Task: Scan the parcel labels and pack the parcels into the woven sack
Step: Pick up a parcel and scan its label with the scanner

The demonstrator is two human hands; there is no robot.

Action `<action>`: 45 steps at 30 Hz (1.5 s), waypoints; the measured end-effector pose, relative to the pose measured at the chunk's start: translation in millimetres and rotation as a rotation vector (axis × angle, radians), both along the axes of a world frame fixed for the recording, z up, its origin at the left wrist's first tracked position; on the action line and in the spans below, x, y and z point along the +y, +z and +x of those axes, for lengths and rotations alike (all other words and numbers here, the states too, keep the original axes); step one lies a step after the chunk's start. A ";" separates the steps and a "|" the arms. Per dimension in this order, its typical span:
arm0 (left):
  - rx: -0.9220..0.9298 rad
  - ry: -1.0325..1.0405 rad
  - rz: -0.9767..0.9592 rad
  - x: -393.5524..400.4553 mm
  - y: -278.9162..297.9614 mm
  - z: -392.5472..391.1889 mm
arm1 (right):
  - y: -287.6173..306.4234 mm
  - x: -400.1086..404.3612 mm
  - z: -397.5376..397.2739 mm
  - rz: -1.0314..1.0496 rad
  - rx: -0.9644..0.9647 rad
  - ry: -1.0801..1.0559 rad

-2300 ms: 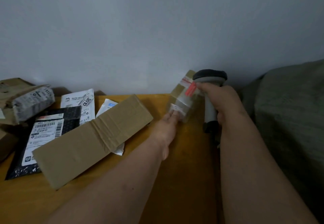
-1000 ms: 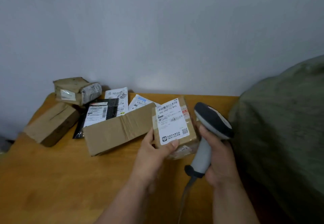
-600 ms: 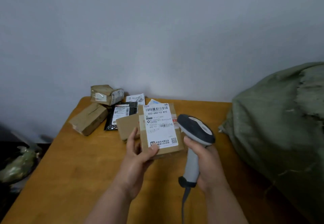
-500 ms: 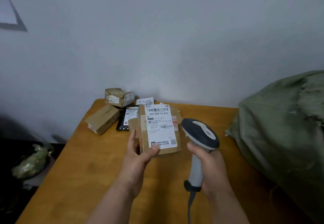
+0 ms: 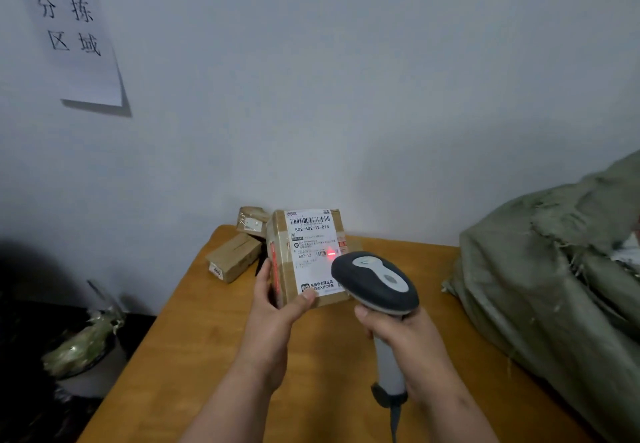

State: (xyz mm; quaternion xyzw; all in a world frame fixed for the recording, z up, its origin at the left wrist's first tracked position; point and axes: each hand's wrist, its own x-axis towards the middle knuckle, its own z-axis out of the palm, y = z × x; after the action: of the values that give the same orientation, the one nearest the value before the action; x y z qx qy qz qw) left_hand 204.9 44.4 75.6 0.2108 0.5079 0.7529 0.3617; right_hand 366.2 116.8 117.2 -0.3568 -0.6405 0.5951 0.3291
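A paper sign (image 5: 74, 39) with four handwritten Chinese characters hangs on the wall, high and far to the left of the held parcel. Low on the floor, left of the bench (image 5: 194, 338), sits a dim container with crumpled greenish material (image 5: 81, 342). On the bench's far corner, just behind and left of the held parcel, lie a long cardboard box (image 5: 233, 257) and, behind it against the wall, a small taped parcel (image 5: 251, 222).

The left hand (image 5: 277, 307) grips the cardboard parcel (image 5: 306, 255) upright above the bench, thumb pressed on the lower front edge and fingers wrapped round its left side. The parcel's white shipping label (image 5: 313, 247) faces the person, printed with barcodes and the number 502-602-12-815; a red scan light (image 5: 331, 253) glows on the smaller barcode in the label's middle.

Just right of the parcel, the right hand (image 5: 405, 342) clasps the pale handle of a barcode scanner (image 5: 375, 285), whose dark head points at the label and overlaps the parcel's lower right corner. Its cable (image 5: 394, 422) drops from the handle's base.

Well right of the parcel, the green woven sack (image 5: 554, 286) slumps on the bench's right side, bulky and frayed.
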 end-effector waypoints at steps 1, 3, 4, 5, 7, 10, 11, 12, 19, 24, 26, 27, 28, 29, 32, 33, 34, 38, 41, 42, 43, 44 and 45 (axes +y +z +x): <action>0.004 -0.003 0.007 -2.2 1.5 2.2 | 1.7 -2.9 2.4 0.011 -0.002 -0.003; 0.011 -0.011 0.013 -5.9 4.2 7.3 | 4.1 -7.4 6.6 0.019 0.004 -0.019; 0.013 -0.011 0.016 -7.3 4.9 9.8 | 5.1 -9.7 8.7 0.026 0.010 -0.027; 0.013 -0.011 0.018 -8.4 5.6 12.1 | 6.5 -12.4 11.1 0.035 0.014 -0.037; 0.014 -0.016 0.016 -9.9 7.4 17.3 | 8.6 -16.0 17.1 0.047 0.021 -0.054; 0.018 -0.024 0.016 -10.4 10.4 25.5 | 11.5 -20.1 26.2 0.060 0.042 -0.052; 0.020 -0.029 0.016 -10.2 11.6 28.5 | 12.4 -21.1 29.4 0.063 0.046 -0.052; 0.024 -0.036 0.017 -10.0 12.6 31.6 | 12.8 -21.5 33.1 0.063 0.047 -0.054; 0.064 -0.083 0.035 -1.6 20.2 59.8 | 20.4 -20.0 62.2 0.056 0.066 -0.064; 0.105 -0.111 0.054 11.9 29.2 86.2 | 32.2 -13.1 90.3 0.049 0.088 -0.065; 0.119 -0.124 0.061 21.4 38.5 103.0 | 39.5 -5.7 109.2 0.049 0.106 -0.104; 0.127 -0.129 0.068 27.4 44.4 113.2 | 43.5 -1.1 120.2 0.049 0.114 -0.137; 0.134 -0.132 0.077 34.0 50.9 124.3 | 47.9 4.1 132.0 0.060 0.120 -0.163; 0.138 -0.134 0.088 41.2 57.9 136.4 | 53.0 9.5 144.7 0.077 0.127 -0.184; 0.154 -0.175 0.119 67.0 79.2 179.5 | 69.7 26.0 188.3 0.109 0.145 -0.270; 0.164 -0.190 0.128 77.0 85.6 195.7 | 74.9 32.9 203.4 0.113 0.157 -0.292; 0.181 -0.202 0.133 87.2 92.0 212.2 | 79.5 40.0 218.2 0.123 0.167 -0.309; 0.256 -0.268 0.100 131.4 119.7 276.8 | 93.7 72.2 270.6 0.131 0.212 -0.394; 0.319 -0.316 0.030 171.6 137.8 316.6 | 100.8 101.1 301.1 0.145 0.216 -0.465; 0.345 -0.325 0.013 185.6 142.6 328.0 | 103.5 111.3 309.7 0.146 0.218 -0.494; 0.382 -0.327 -0.005 199.2 148.1 338.7 | 106.1 122.3 317.9 0.147 0.227 -0.525; 0.417 -0.329 -0.019 212.5 153.7 348.1 | 108.8 133.4 325.9 0.148 0.243 -0.553; 0.443 -0.336 -0.028 226.5 160.0 356.6 | 111.5 144.9 333.2 0.148 0.264 -0.572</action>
State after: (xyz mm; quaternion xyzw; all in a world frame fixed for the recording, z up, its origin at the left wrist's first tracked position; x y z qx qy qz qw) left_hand 561.5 270.9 235.6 0.4466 0.5429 0.6106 0.3645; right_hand 699.4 261.7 228.8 -0.4171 -0.5076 0.4712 0.5885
